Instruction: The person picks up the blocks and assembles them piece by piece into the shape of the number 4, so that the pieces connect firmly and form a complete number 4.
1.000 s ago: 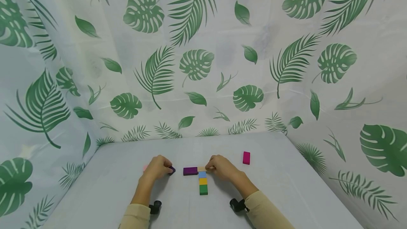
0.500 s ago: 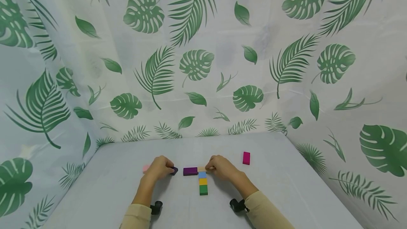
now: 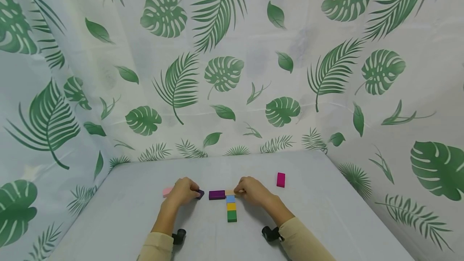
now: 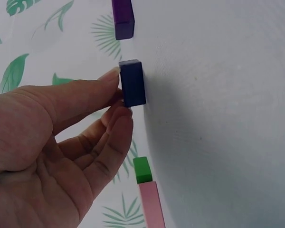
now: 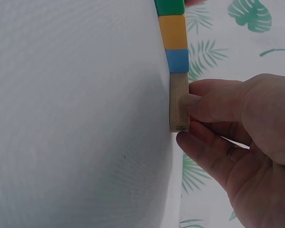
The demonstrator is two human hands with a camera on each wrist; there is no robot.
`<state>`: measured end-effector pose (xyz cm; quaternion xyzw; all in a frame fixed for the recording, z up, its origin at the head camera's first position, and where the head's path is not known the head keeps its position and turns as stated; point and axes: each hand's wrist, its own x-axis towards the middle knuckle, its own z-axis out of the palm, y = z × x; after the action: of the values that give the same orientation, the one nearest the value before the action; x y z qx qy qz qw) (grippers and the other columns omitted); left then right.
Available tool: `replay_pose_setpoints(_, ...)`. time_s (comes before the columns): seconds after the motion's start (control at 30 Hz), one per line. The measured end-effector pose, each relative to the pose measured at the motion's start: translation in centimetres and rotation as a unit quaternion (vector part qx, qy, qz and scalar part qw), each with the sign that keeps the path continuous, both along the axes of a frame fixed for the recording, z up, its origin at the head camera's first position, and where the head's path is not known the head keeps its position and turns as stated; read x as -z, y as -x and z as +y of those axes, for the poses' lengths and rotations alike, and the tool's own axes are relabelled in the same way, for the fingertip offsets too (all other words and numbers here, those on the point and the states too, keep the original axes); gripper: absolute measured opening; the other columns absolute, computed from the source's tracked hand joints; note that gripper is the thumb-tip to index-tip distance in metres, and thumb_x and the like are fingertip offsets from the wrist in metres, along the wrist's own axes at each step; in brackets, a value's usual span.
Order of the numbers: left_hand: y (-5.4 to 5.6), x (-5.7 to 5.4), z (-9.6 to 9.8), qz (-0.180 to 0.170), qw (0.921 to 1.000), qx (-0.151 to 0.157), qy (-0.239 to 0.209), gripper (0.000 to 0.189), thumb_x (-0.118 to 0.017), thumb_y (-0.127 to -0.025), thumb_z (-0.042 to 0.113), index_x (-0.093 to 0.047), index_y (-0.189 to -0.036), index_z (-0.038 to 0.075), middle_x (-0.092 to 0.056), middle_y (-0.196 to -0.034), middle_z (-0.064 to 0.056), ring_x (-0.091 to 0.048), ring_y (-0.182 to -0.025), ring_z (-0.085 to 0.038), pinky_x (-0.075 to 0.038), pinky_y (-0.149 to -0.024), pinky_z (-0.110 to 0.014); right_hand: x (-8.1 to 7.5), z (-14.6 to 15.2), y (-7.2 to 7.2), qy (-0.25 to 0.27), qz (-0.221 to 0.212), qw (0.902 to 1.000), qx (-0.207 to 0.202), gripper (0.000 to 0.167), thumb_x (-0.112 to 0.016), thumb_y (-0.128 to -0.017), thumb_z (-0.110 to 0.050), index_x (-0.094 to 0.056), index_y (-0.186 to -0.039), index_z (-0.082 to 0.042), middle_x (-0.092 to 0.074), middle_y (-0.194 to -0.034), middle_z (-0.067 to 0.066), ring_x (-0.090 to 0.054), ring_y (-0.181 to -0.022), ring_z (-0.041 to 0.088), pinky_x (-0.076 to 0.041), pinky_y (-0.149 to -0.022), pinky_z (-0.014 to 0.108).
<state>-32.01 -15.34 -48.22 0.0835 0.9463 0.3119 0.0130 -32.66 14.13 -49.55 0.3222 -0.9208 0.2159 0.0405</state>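
Observation:
Between thumb and fingertips my left hand pinches a dark blue block, a short gap to the left of a purple block. My right hand holds a plain wooden block by its right end, thumb on its side and a fingertip at its end face. The wooden block's other end meets the purple block. From below it, a light blue block, a yellow block and a green block run toward me in a column.
A pink block lies left of my left hand, partly covered by it. Beside it in the left wrist view is another green block. A magenta block lies at the back right. Leaf-printed cloth surrounds the white table.
My left hand has slid slightly right with the dark blue block, narrowing the gap to the purple block. More of the pink block shows. My right hand stays in place.

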Motion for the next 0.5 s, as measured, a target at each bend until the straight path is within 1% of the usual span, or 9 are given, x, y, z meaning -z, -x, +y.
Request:
replay_pose_setpoints(0.13, -0.04, -0.05, 0.09, 0.004, 0.9999, 0.010, -0.003, 0.022, -0.082, -0.086, 0.004, -0.079, -0.106, -0.003, -0.078, -0.102, -0.012, -0.071, -0.095, -0.023, -0.060, -0.083, -0.042, -0.16, 0.02, -0.03, 0.000, 0.000, 1.0000, 0.000, 0.021, -0.069, -0.093, 0.005, -0.083, -0.106, -0.006, -0.075, -0.099, 0.002, -0.069, -0.095, 0.019, -0.058, -0.090, 0.039)
replay_pose_setpoints(0.23, -0.14, -0.17, 0.23, 0.005, 0.9999, 0.013, -0.009, 0.023, -0.081, -0.086, 0.005, -0.078, -0.107, -0.004, -0.078, -0.103, -0.014, -0.072, -0.095, -0.024, -0.060, -0.082, -0.042, -0.19, 0.01, -0.04, 0.002, -0.001, 1.0000, 0.000, 0.021, -0.069, -0.094, 0.006, -0.082, -0.106, -0.005, -0.075, -0.099, 0.003, -0.069, -0.095, 0.019, -0.058, -0.090, 0.039)
replay_pose_setpoints(0.5, -0.25, 0.02, 0.73, 0.012, 0.9999, -0.002, -0.012, 0.022, -0.082, -0.087, 0.007, -0.079, -0.106, -0.004, -0.078, -0.104, -0.015, -0.072, -0.099, -0.027, -0.060, -0.085, -0.045, -0.13, -0.04, -0.12, 0.004, 0.001, 1.0000, -0.002, 0.023, -0.068, -0.092, 0.009, -0.082, -0.105, -0.004, -0.075, -0.098, 0.004, -0.069, -0.095, 0.020, -0.058, -0.090, 0.040)
